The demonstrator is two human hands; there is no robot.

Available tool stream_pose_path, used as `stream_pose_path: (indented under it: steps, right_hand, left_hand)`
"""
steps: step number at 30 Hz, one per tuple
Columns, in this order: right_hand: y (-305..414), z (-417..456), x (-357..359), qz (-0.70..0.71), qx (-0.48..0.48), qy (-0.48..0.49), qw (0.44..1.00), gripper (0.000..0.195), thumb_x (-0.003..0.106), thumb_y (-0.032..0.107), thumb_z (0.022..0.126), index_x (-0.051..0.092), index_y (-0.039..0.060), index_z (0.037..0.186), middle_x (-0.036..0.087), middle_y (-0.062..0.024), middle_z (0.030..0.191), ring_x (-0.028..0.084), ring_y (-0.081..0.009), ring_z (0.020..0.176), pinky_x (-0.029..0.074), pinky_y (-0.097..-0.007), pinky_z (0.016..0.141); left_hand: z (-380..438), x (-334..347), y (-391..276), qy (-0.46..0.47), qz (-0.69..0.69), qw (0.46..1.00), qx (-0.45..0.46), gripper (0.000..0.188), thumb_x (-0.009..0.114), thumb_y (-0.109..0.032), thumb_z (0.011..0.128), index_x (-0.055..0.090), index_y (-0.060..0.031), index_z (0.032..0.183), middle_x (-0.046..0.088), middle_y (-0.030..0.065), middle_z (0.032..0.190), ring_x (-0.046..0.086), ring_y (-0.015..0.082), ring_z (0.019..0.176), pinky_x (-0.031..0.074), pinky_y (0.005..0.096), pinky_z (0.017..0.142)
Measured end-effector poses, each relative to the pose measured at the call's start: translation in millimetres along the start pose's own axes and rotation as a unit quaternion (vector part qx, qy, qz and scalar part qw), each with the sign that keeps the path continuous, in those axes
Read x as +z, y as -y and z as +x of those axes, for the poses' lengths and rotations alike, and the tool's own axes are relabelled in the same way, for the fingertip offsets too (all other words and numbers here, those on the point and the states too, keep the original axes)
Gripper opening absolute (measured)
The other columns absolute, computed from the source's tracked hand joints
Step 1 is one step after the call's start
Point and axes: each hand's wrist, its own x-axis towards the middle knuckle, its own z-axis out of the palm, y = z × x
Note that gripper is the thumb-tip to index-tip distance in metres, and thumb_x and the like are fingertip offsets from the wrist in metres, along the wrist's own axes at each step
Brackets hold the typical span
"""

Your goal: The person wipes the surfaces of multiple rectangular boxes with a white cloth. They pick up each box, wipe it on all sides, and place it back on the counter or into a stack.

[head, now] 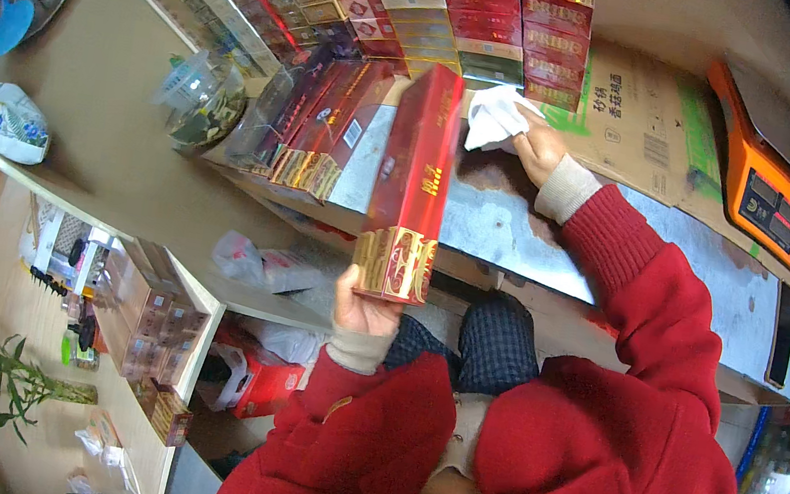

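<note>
My left hand grips the near end of a long red cigarette carton with gold-patterned packs showing at that end. The carton is tilted up, its far end raised over the counter. In my right hand is a bunched white cloth or tissue, just to the right of the carton's far end. Cloth and carton look apart. Beneath my right hand lies the worn metal counter top, with brown stained patches. More red cartons lie to the left of the held one.
Stacked cigarette cartons rise at the back. A flattened cardboard sheet and an orange scale occupy the right, a dark phone the front edge. A clear plastic tub stands left. A leafy plant is on the lower-left shelf.
</note>
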Motion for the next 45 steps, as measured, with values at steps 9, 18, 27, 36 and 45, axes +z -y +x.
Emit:
stream_pose_path:
  steps: [9, 18, 27, 36, 45]
  right_hand:
    - [46, -4, -18, -0.028, -0.029, 0.073, 0.997, 0.044, 0.039, 0.018, 0.090, 0.042, 0.0035, 0.131, 0.040, -0.0221, 0.135, 0.035, -0.0370, 0.128, 0.027, -0.0422, 0.107]
    - [53, -3, -20, 0.010, -0.020, 0.078, 0.997, 0.044, 0.037, 0.023, 0.092, 0.041, 0.0056, 0.132, 0.040, -0.0213, 0.134, 0.035, -0.0366, 0.128, 0.027, -0.0411, 0.107]
    - [48, -3, -13, 0.007, -0.013, 0.023, 1.000, 0.043, 0.042, 0.018, 0.087, 0.047, 0.0069, 0.128, 0.045, -0.0210, 0.129, 0.039, -0.0375, 0.123, 0.030, -0.0427, 0.105]
    - [21, 2, -41, 0.201, 0.183, -0.331, 0.904, 0.030, 0.042, 0.014, 0.090, 0.051, 0.0005, 0.114, 0.057, -0.0173, 0.110, 0.055, -0.0271, 0.096, 0.042, -0.0355, 0.087]
    - [-53, -5, -41, 0.227, 0.265, -0.446, 0.824, 0.039, 0.041, 0.024, 0.092, 0.048, -0.0035, 0.119, 0.053, -0.0229, 0.117, 0.050, -0.0335, 0.109, 0.038, -0.0362, 0.095]
  left_hand:
    - [67, -7, -148, 0.022, 0.281, 0.945, 0.166, 0.040, 0.048, -0.036, 0.091, 0.050, -0.0059, 0.116, 0.064, 0.0125, 0.098, 0.067, 0.0205, 0.073, 0.057, 0.0261, 0.050]
    - [111, -34, -146, -0.163, 0.322, 0.895, 0.262, 0.051, 0.052, -0.044, 0.090, 0.041, -0.0085, 0.126, 0.057, 0.0070, 0.108, 0.058, 0.0189, 0.093, 0.049, 0.0333, 0.077]
    - [106, -4, -80, -0.064, 0.353, 0.737, 0.572, 0.035, 0.044, -0.013, 0.093, 0.035, -0.0027, 0.126, 0.047, 0.0140, 0.122, 0.050, 0.0225, 0.109, 0.041, 0.0349, 0.095]
    - [204, 162, 17, 0.200, 0.691, 0.417, 0.556, 0.059, 0.070, -0.025, 0.073, 0.048, -0.0080, 0.125, 0.049, 0.0120, 0.126, 0.045, 0.0302, 0.117, 0.032, 0.0412, 0.100]
    - [272, 245, 59, 0.147, 0.778, 0.186, 0.582, 0.089, 0.071, -0.057, 0.062, 0.036, -0.0253, 0.137, 0.027, 0.0053, 0.145, 0.017, 0.0296, 0.137, 0.015, 0.0537, 0.107]
